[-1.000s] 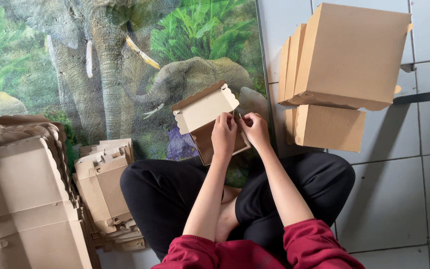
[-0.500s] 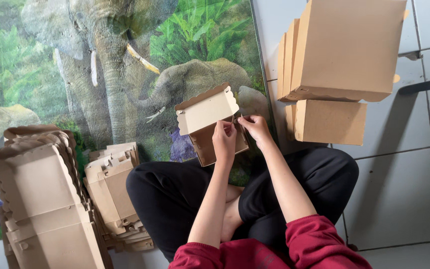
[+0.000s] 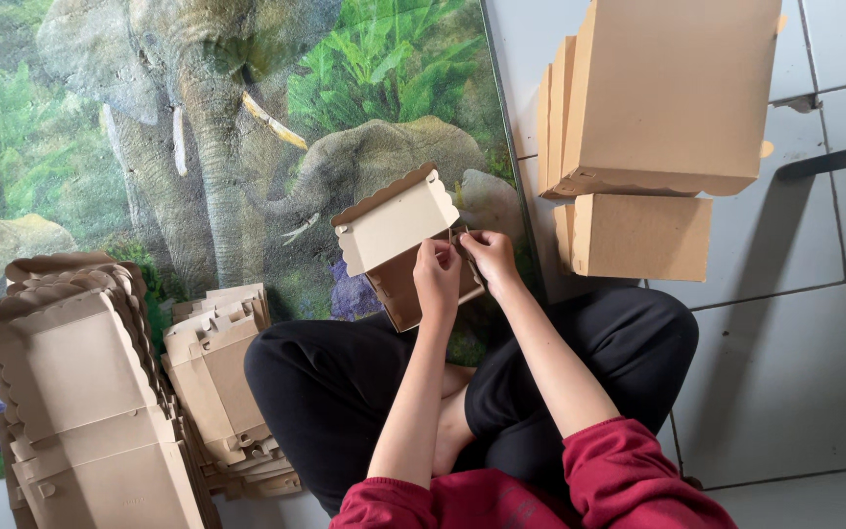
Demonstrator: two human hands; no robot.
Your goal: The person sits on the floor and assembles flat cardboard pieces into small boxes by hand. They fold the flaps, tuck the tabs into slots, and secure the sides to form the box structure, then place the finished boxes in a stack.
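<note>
Both hands, left hand (image 3: 437, 274) and right hand (image 3: 489, 253), remain pinched on the cardboard box (image 3: 399, 235) corner (lid unmoved), fold unfinished.

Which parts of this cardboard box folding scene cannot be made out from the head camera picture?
- Head view: the corner tab of the brown scallop-edged cardboard box, covered by the left hand and right hand.
- The tall stack of brown flat cardboard blanks, cut off by the left and bottom edges.
- The person's red sleeves, cut off at the bottom edge.
</note>
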